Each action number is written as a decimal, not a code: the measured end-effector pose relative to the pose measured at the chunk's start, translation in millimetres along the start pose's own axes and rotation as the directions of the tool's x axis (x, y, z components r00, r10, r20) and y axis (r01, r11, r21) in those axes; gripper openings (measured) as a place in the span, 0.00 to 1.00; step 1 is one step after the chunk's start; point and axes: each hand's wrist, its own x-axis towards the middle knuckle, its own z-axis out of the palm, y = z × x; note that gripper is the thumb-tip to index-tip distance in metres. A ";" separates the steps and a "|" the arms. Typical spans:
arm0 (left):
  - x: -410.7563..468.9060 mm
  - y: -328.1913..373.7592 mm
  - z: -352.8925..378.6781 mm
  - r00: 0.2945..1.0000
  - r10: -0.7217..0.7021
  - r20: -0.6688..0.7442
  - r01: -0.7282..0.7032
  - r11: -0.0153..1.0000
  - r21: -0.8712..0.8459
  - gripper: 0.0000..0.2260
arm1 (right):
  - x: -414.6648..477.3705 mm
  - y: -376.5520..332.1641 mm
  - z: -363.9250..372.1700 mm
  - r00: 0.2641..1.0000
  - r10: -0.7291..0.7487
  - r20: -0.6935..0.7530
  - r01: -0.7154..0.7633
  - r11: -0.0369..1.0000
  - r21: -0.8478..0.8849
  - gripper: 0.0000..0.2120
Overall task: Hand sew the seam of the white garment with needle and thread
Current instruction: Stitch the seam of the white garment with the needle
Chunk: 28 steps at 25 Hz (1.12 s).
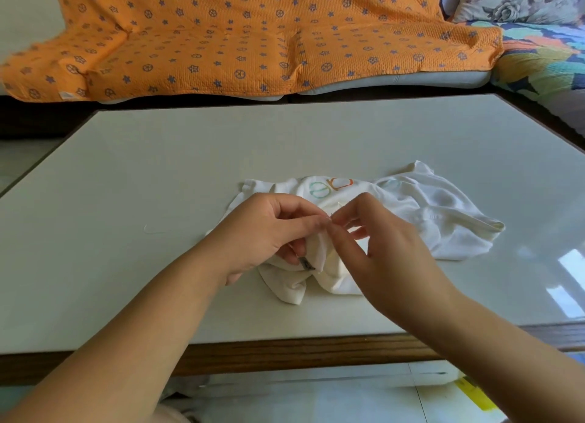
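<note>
Loose thread scrap [151, 229] on white table [126, 169], left of work. Left hand [269, 232] pinching raised fold of white garment [443, 220], small dark label [306, 264] under fingers. Right hand [380, 242] meets it fingertip to fingertip, thumb and forefinger closed as on needle; needle itself too small to tell. Garment crumpled at table centre, orange-green print [329, 187] up. Orange blanket [253, 33] on sofa behind.

Person, two arms over the table [126, 175]: left hand [262, 232] and right hand [389, 251] bare, no gloves, rings or watch; both forearms uncovered to the near table edge, no sleeves in view; fingernails short and unpainted.
</note>
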 end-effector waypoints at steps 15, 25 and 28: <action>2.4 -7.1 -15.9 0.983 0.155 -0.096 -0.110 0.923 0.369 0.05 | 14.8 23.0 -28.3 0.980 0.198 0.000 -0.188 0.930 0.315 0.07; 9.2 -8.9 -14.2 0.922 0.380 -0.071 -0.283 0.788 0.548 0.08 | 11.1 24.6 -46.1 0.997 0.078 0.020 -0.080 0.983 0.164 0.07; 11.2 -14.5 -11.5 0.934 0.357 -0.035 -0.262 0.745 0.613 0.07 | 8.3 25.5 -41.8 0.996 0.077 0.054 -0.084 0.986 0.143 0.07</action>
